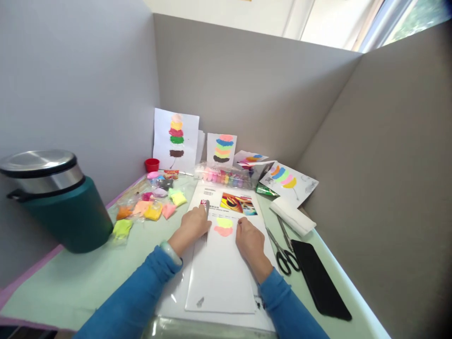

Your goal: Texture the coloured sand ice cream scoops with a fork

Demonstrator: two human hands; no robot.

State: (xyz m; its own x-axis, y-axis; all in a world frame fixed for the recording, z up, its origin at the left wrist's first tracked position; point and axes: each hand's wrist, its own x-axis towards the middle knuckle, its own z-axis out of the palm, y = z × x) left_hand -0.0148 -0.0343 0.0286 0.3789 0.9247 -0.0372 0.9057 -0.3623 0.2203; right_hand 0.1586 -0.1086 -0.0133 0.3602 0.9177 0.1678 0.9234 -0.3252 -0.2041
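1. At the left edge of the rectangular white paper sheet (221,278), left hand (190,225) grips grey metal fork (207,207).
2. At the sheet's right edge, right hand (251,239) curled; cannot tell if holding anything.
3. On the sheet: flat yellow patch (224,222) touching flat pink patch (223,232).
4. Right of the sheet: black-handled metal scissors (282,250).

The person wears blue long sleeves (129,289), creased near the cuffs (274,284); the hands (191,222) are bare, and a smooth bangle (171,253), perhaps pale green, circles the left wrist (175,243).
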